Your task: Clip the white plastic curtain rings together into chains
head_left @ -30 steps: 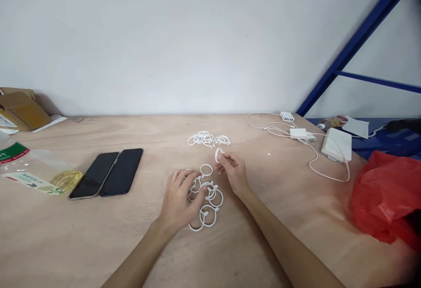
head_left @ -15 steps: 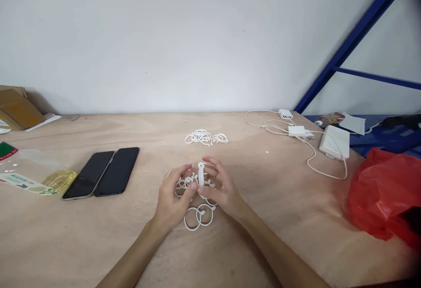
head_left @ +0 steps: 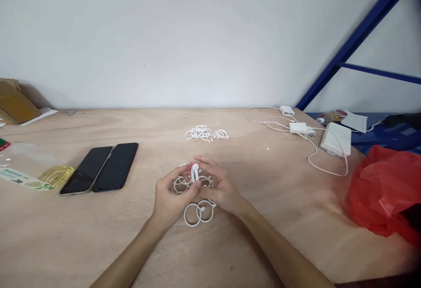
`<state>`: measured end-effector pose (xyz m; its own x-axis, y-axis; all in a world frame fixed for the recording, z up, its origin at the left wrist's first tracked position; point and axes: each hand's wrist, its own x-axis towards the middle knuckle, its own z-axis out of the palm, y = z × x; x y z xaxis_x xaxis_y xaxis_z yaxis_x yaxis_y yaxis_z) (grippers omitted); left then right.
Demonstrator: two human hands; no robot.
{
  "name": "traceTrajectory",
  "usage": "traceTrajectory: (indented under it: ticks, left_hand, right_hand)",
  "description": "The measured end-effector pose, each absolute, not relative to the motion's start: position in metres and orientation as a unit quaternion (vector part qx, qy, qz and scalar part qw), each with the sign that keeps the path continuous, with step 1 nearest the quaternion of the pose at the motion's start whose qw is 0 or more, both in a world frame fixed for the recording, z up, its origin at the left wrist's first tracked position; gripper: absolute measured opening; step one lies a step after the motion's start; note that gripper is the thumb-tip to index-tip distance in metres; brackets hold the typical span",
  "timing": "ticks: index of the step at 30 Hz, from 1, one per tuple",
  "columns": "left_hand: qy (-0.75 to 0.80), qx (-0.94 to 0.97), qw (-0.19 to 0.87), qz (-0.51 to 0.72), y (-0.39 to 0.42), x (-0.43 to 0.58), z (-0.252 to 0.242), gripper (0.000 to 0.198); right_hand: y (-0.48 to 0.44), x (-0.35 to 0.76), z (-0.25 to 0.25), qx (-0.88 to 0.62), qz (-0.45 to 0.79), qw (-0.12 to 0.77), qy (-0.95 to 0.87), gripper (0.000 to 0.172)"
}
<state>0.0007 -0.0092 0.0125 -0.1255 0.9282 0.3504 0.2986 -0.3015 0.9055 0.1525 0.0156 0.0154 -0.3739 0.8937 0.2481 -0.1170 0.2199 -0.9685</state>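
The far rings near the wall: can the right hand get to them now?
Probably yes. Bare table lies between the right hand and the far rings, but its fingers hold a ring.

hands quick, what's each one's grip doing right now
Left hand: grip closed on the white ring, pinched at the fingertips.
Right hand: grip closed on the same white ring.

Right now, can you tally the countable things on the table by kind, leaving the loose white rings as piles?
Phones: 2
Piles of white rings: 2, far pile and near pile by the hands
Ring held in both hands: 1
White chargers: 2
White box: 1
Red bag: 1
Total: 9
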Motion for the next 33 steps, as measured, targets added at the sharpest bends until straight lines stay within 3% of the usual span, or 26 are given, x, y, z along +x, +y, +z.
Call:
traceTrajectory:
  ticks: [9,19,25,29,33]
  left_hand:
    - [0.470,0.689,0.075,0.547,-0.008,0.001,0.013,0.023]
    - [0.468,0.702,0.099,0.529,-0.011,0.001,0.013,0.015]
    - [0.494,0.691,0.131,0.512,-0.011,0.002,0.012,0.014]
    - [0.488,0.697,0.112,0.513,-0.009,0.001,0.011,0.017]
    - [0.480,0.717,0.055,0.503,-0.006,-0.001,0.007,0.020]
  right_hand:
    - [0.019,0.150,0.014,-0.326,0.681,0.496,-0.427,0.013]
    - [0.018,0.145,0.020,-0.299,0.732,0.488,-0.370,0.017]
    - [0.017,0.143,0.015,-0.348,0.701,0.495,-0.378,0.022]
    - [0.020,0.147,0.017,-0.373,0.678,0.487,-0.405,0.016]
    - [0.044,0.164,0.010,-0.496,0.485,0.515,-0.504,0.019]
